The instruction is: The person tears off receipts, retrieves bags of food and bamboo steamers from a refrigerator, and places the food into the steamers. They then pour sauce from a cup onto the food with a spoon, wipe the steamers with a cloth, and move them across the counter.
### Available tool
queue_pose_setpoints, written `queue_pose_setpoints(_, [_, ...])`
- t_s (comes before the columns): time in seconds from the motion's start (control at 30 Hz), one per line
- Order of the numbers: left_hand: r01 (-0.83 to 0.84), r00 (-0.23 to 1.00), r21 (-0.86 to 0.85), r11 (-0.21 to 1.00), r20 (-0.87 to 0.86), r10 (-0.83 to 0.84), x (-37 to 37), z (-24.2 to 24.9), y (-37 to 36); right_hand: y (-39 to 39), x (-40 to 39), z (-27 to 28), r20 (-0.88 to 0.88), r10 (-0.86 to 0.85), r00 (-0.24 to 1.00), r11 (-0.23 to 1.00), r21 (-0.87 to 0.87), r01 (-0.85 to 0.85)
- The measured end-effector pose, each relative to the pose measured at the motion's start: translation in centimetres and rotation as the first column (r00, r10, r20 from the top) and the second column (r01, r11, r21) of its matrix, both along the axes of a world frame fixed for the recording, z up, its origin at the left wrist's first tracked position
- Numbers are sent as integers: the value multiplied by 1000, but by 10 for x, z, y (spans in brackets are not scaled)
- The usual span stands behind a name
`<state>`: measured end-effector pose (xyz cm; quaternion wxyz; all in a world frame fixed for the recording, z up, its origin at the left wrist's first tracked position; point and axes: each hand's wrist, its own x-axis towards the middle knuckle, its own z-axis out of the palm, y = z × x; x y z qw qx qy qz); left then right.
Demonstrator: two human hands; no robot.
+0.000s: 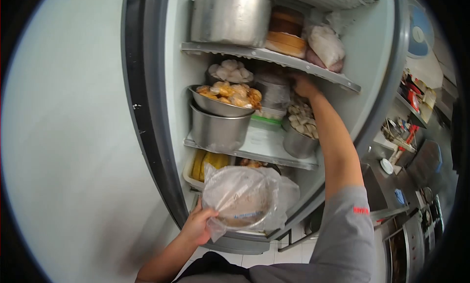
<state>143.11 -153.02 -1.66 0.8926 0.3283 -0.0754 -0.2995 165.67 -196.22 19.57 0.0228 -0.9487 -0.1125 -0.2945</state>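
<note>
My left hand (197, 223) is closed on the edge of a round container wrapped in clear plastic (247, 197), with something brownish inside. It is in front of the fridge's lower shelf. My right arm stretches deep into the middle shelf, where my right hand (304, 86) is beside a plastic-covered tub (272, 92); its fingers are lost in shadow. Below that hand stands a metal pot (299, 142) filled with pale, rounded pieces. A lidded box with a green edge (268, 115) lies under the tub.
At the left of the middle shelf, a metal bowl of orange bagged food (227, 98) rests on a metal pot (220, 129). The upper shelf carries a large pot (230, 17), a bamboo steamer (286, 43) and a white bag (326, 45). The fridge door (73, 136) fills the left.
</note>
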Motion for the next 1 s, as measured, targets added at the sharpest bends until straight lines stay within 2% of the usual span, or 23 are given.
queue_pose_setpoints(0.07, [-30,1000,33,999,7,30,-3,-2,6,-48,65,-7,374,15,927,992,-122,33])
queue_pose_setpoints(0.13, [-54,998,35,998,16,53,1,0,11,-35,75,6,383,99,918,992,-112,-60])
queue_pose_setpoints(0.2, [-57,998,109,992,2,57,-3,6,10,-31,86,1,375,162,913,986,-97,-135])
queue_pose_setpoints(0.43, [-71,997,82,994,-17,73,3,15,-11,-32,102,16,360,117,926,949,234,-211])
queue_pose_setpoints(0.53, [-123,991,109,986,-38,128,4,14,-19,-38,97,18,337,83,938,905,368,-212])
queue_pose_setpoints(0.8, [-149,984,112,983,-77,158,10,3,-24,-21,89,16,215,10,977,715,681,-157])
queue_pose_setpoints(1.0, [-45,999,60,997,-25,47,13,2,-30,28,69,21,151,-49,987,516,850,-104])
